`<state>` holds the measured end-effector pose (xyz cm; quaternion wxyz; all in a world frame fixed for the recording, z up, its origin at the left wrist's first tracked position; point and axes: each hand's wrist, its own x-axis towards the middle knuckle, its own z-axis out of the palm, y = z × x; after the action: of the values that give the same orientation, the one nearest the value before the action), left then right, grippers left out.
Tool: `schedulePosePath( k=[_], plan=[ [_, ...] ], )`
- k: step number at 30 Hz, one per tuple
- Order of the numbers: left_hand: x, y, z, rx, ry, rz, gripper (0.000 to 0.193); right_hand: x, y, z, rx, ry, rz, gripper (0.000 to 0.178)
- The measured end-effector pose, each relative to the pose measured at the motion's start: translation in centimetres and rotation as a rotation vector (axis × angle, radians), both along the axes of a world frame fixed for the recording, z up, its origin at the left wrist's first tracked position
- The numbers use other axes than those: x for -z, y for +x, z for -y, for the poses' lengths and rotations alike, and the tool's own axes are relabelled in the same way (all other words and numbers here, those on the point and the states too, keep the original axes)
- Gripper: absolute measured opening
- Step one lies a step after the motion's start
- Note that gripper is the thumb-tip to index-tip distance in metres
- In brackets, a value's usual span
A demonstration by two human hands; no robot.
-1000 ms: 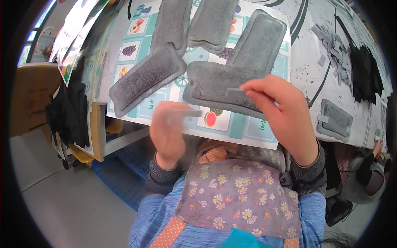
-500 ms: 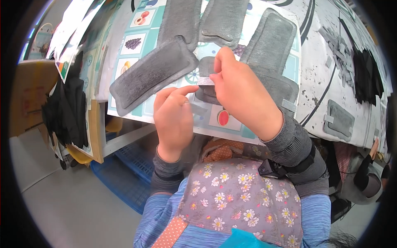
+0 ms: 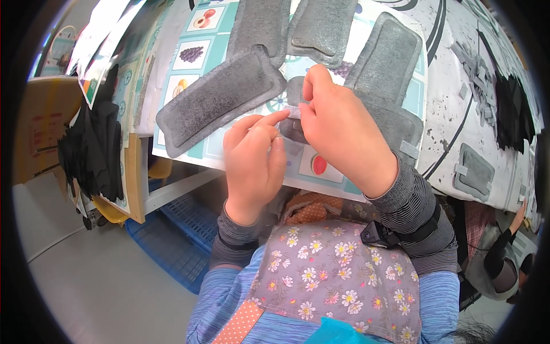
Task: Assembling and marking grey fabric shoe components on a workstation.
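Note:
My right hand [image 3: 346, 129] is closed, with thumb and index finger pinching a short whitish strip [image 3: 294, 112]. Under the strip lies a small dark grey padded piece [image 3: 294, 132], partly hidden by my right hand. My left hand [image 3: 252, 163] is curled, and its index fingertip meets the strip's left end. What its other fingers hold, if anything, is hidden. A long grey quilted pad [image 3: 220, 97] lies slantwise just beyond my left hand. Other grey pads lie farther back, among them one pad [image 3: 385, 54] beyond my right hand.
A sheet printed with fruit pictures [image 3: 197, 156] covers the near tabletop. To the right are a grey pad [image 3: 474, 172], a pile of grey strips [image 3: 476, 80] and black cloth pieces [image 3: 511, 112]. Black fabric [image 3: 91, 155] hangs at left; a blue plastic crate [image 3: 172, 252] stands below.
My left hand has moved right and slightly up, its index fingertip now on the strip and its thumb now showing. My right hand keeps its pinch. The whole view has shifted slightly.

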<state>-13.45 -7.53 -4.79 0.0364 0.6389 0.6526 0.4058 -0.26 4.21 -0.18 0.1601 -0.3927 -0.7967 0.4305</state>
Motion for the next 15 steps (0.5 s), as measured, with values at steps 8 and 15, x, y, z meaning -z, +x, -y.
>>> schedulePosePath(
  k=[8, 15],
  plan=[
    [-0.65, 0.59, -0.28, -0.036, -0.113, -0.033, 0.008, 0.06, -0.05, -0.09, -0.019, 0.01, 0.042, 0.01],
    [-0.92, 0.75, -0.44, -0.074, -0.119, -0.058, 0.006, 0.53, 0.03, 0.03, -0.042, 0.245, 0.161, 0.012]
  ],
)
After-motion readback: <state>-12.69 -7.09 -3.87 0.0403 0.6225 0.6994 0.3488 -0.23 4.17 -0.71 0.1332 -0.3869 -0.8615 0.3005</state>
